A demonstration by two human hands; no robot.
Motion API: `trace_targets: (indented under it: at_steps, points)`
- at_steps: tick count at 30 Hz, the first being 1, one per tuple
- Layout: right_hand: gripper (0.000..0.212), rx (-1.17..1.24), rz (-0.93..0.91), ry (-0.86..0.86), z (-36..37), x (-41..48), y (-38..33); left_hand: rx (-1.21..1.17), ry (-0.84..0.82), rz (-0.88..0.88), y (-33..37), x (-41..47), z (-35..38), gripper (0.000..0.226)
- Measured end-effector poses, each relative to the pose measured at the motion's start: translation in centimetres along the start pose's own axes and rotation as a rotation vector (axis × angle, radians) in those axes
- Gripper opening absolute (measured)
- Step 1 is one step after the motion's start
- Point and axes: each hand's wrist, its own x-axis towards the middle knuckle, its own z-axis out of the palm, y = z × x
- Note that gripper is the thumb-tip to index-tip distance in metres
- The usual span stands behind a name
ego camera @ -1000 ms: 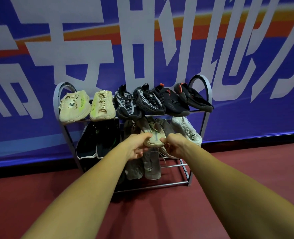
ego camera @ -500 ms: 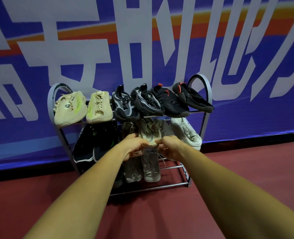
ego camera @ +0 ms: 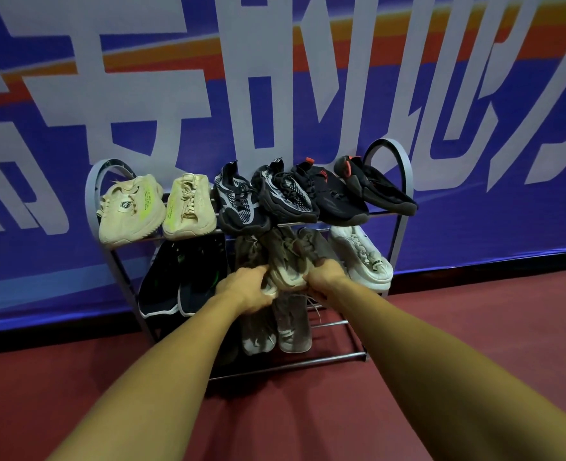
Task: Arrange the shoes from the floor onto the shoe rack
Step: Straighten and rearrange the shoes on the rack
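Large blue printed wall banner (ego camera: 341,104) with oversized white characters and a slanting orange-and-red stripe across its upper part; it fills the whole backdrop. A paler blue band runs along the banner's lower edge. Narrow black strip (ego camera: 42,344) directly below the banner, following its full visible width. Dark red smooth floor (ego camera: 494,314) in front of the banner, meeting the black strip. Lighting dim, without hard shadows.

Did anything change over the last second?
No clear move. The left hand and right hand still grip the taupe shoe at the middle shelf of the shoe rack; only the view drifted slightly. The top-shelf shoes stay put.
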Motion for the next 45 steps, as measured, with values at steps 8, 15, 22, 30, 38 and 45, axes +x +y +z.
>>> trace_targets:
  at_steps: [8,15,22,30,38,45]
  points:
    - [0.007,-0.031,0.03,-0.121,-2.3,-4.8,-2.0,0.048,-0.005,-0.045,-0.1,0.4,0.4,0.059]
    - [0.022,-0.154,0.007,-0.269,-3.4,-6.0,-2.3,-0.067,0.003,-0.008,0.2,0.3,0.2,0.052]
    - [0.007,-0.326,-0.123,-0.206,-5.3,-7.4,-3.0,0.044,0.085,0.054,3.5,0.2,0.6,0.035]
    - [0.02,-0.433,-0.156,0.064,-11.4,-6.0,-0.9,0.056,0.115,0.209,9.4,0.8,2.3,0.029]
    - [0.029,-0.493,-0.042,0.172,-15.5,-4.5,1.4,-0.012,0.093,0.325,14.0,3.8,5.7,0.046]
    - [0.009,-0.181,0.204,-0.051,-15.4,-3.0,1.2,-0.116,0.117,0.278,15.2,5.2,7.0,0.067]
